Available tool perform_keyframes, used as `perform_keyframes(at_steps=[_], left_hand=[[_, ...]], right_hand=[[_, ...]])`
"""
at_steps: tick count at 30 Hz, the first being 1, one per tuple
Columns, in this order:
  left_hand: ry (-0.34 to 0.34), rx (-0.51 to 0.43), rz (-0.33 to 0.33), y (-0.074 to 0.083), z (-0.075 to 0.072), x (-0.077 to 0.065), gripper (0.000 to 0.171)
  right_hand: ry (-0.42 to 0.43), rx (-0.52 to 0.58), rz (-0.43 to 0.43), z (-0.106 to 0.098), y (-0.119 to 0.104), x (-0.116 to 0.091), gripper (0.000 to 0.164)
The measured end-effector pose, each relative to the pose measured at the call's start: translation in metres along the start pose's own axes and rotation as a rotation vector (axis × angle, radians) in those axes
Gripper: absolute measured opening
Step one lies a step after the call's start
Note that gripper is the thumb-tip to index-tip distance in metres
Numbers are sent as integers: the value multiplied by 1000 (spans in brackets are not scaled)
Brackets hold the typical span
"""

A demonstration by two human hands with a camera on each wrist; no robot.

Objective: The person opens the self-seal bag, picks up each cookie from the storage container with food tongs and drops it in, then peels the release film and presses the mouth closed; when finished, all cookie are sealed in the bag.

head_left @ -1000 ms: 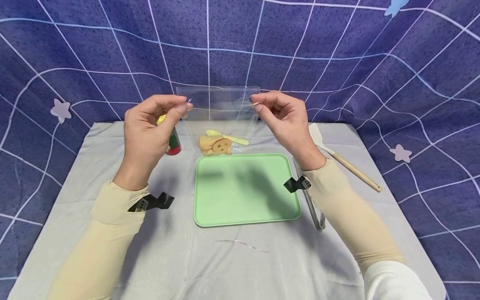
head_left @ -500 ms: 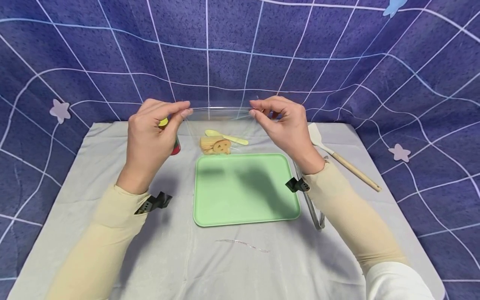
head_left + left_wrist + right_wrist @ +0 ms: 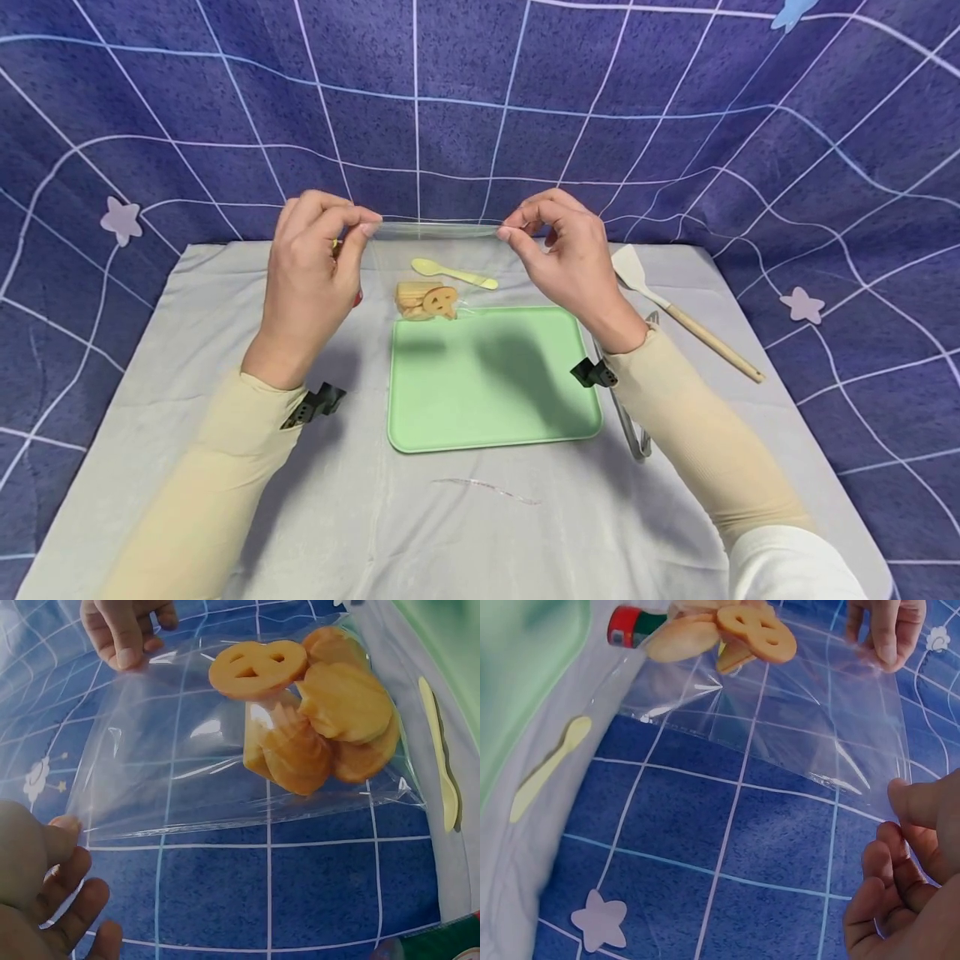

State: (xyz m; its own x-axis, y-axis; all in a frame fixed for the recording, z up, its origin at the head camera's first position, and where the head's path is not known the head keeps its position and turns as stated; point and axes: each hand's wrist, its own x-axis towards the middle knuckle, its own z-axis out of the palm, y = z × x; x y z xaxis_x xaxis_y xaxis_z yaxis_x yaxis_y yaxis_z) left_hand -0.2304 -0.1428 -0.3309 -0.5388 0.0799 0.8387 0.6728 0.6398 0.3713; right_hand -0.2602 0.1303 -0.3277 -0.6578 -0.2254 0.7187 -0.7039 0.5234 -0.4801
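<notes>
A clear plastic bag [image 3: 442, 246] hangs stretched between both hands above the far side of the table. My left hand [image 3: 311, 267] pinches its upper left corner between thumb and forefinger. At the upper right corner, the thumb and forefinger of my right hand [image 3: 562, 254] pinch the film. Golden-brown biscuits [image 3: 345, 701] lie bunched at the bottom of the bag, one of them with cut-out holes [image 3: 259, 669]. The bag's upper part is flat, with no biscuits in it. In the head view, the biscuits overlap the far edge of a green tray [image 3: 495, 383].
Beyond the tray lies a yellow spoon [image 3: 457, 274]. A red-and-green container [image 3: 634, 627] is mostly hidden behind my left hand in the head view. On the right are a white spatula [image 3: 693, 325] and metal tongs [image 3: 636, 433]. A thin shiny strip [image 3: 487, 489] lies in front.
The clear film that stood above my fingers has come down, and the bag's top edge now runs level between both hands. My left hand has shifted slightly right.
</notes>
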Motion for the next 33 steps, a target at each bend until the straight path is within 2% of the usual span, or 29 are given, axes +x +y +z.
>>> perform_keyframes(at_steps=[3,9,12,17,21,28,33], left_hand=[[-26,-12,-22,0,1,-2,13],[-70,-19,-94,0,2,-5,15],[-61,-33,-83,-2,3,-7,14],[-47,-40,-38,-5,2,-11,13],[-36,-54,-50,-5,-1,-14,11],[-12,-15,-155,1,-19,-24,6],[-54,36,-220,-13,-40,-44,9]], right_hand=[[-26,38,4,-2,-4,0,13],[-84,121,111,-11,-29,-1,9],[-83,117,126,-13,-33,-2,7],[-64,114,103,-14,-34,-4,6],[-58,140,94,-12,-35,-6,5],[-107,224,73,3,-43,-11,4],[-176,275,88,22,-51,-18,3]])
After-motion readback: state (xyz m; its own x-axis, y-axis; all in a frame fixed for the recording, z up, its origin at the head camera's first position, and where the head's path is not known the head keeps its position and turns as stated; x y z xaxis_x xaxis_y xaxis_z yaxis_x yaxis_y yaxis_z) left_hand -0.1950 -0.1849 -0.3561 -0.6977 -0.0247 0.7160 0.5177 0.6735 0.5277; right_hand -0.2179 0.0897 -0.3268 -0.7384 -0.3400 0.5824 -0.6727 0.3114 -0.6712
